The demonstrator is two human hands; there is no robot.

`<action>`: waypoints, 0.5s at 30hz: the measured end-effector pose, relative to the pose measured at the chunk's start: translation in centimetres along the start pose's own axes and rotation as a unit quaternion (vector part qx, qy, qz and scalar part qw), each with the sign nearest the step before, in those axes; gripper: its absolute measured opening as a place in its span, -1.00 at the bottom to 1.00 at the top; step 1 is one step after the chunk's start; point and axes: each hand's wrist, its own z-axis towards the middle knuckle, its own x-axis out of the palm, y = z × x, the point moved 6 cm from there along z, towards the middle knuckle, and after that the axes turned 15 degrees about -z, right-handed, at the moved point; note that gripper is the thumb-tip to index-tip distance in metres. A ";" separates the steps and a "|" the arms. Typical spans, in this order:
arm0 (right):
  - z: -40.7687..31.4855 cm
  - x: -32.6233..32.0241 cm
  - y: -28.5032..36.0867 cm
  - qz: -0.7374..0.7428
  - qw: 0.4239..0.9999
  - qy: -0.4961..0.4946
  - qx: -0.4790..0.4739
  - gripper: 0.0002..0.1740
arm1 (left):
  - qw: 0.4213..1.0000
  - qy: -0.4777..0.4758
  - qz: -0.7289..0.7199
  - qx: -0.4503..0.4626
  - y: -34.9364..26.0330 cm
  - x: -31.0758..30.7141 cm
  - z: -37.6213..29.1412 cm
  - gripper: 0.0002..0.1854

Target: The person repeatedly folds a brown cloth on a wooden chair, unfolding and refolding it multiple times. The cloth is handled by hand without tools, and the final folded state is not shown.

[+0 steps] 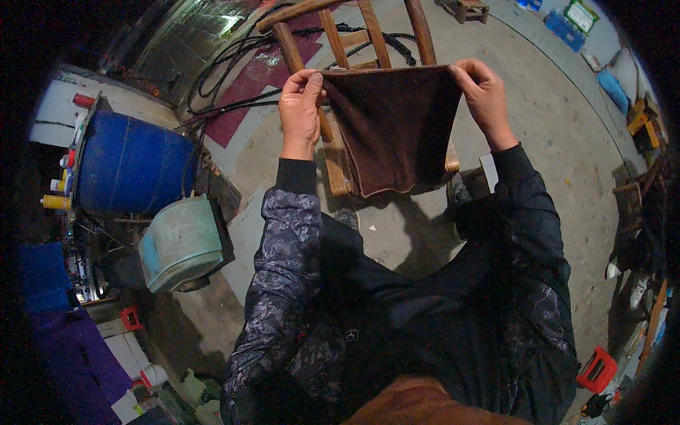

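A dark brown piece of leather-like sheet (393,122) hangs down between my hands, its top edge pulled straight. My left hand (302,109) pinches the upper left corner between thumb and fingers. At the upper right corner, my right hand (481,98) grips the same edge. Behind the sheet stands a wooden chair (380,34) with a slatted back. The sheet covers most of its seat; parts of the wooden frame (336,164) show beside it.
To the left are a blue plastic barrel (135,162) and a grey-green machine housing (186,241). Black cables (212,79) loop over a maroon sheet (244,101) on the floor. A small wooden stool (467,9) stands far off. A red plastic object (597,369) lies at lower right.
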 end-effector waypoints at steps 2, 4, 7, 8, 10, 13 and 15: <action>-0.4 -0.3 -0.1 -0.014 0.997 0.062 0.035 -0.80 | 0.999 0.002 0.020 -0.045 -0.2 0.0 -0.2 -0.86; -0.8 -0.4 0.9 0.112 0.983 0.144 0.025 -0.77 | 0.985 0.091 -0.033 -0.142 -0.7 0.2 -1.4 -0.88; -2.4 -1.5 2.9 0.303 0.899 0.316 0.028 -0.73 | 0.905 0.336 -0.111 -0.235 -2.6 1.9 -3.6 -0.72; -2.8 -1.7 3.7 0.320 0.880 0.351 -0.004 -0.73 | 0.881 0.374 -0.137 -0.255 -3.0 2.1 -4.3 -0.73; -3.5 -1.8 4.8 0.326 0.854 0.402 -0.052 -0.72 | 0.834 0.442 -0.170 -0.283 -3.5 2.7 -5.1 -0.73; -3.1 -0.7 3.9 0.269 0.891 0.365 -0.004 -0.72 | 0.924 0.311 -0.091 -0.202 -2.3 2.3 -3.7 -0.74; -2.1 -0.3 2.7 0.208 0.935 0.288 0.017 -0.74 | 0.950 0.200 -0.050 -0.234 -1.5 1.5 -2.4 -0.84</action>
